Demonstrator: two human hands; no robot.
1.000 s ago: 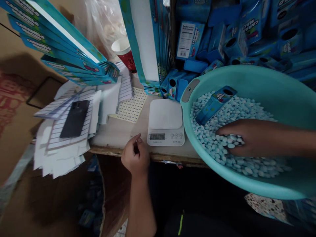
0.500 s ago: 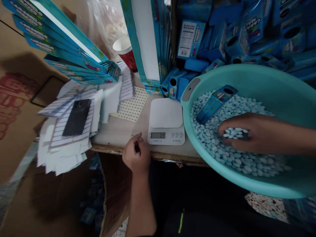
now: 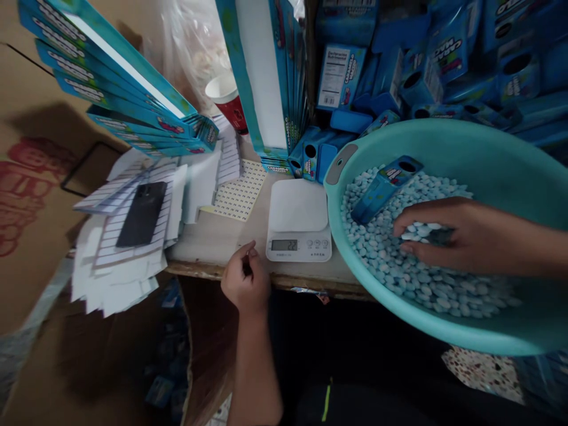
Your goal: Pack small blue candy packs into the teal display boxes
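My right hand (image 3: 448, 235) is sunk among pale blue candies (image 3: 426, 290) in a turquoise basin (image 3: 510, 148). Its fingers and thumb curl around a small heap of the candies. A blue candy box (image 3: 386, 186) with a round dark hole in its end leans in the candies, left of that hand. My left hand (image 3: 246, 278) rests at the table's front edge, fingers curled and thumb near the forefinger; nothing shows in it. Just right of it lies a white digital scale (image 3: 299, 219) with a bare platform and a lit display.
Blue boxes (image 3: 341, 77) are piled behind the basin. Folded display cartons (image 3: 146, 89) stand at back left, near a red paper cup (image 3: 228, 100). A dark phone (image 3: 142, 214) lies on lined papers (image 3: 110, 266) beside a number sticker sheet (image 3: 239, 192).
The view has shifted slightly. My right hand has turned a little and fewer candies show in its grasp. The scale's display digits differ. My left hand stays in place.
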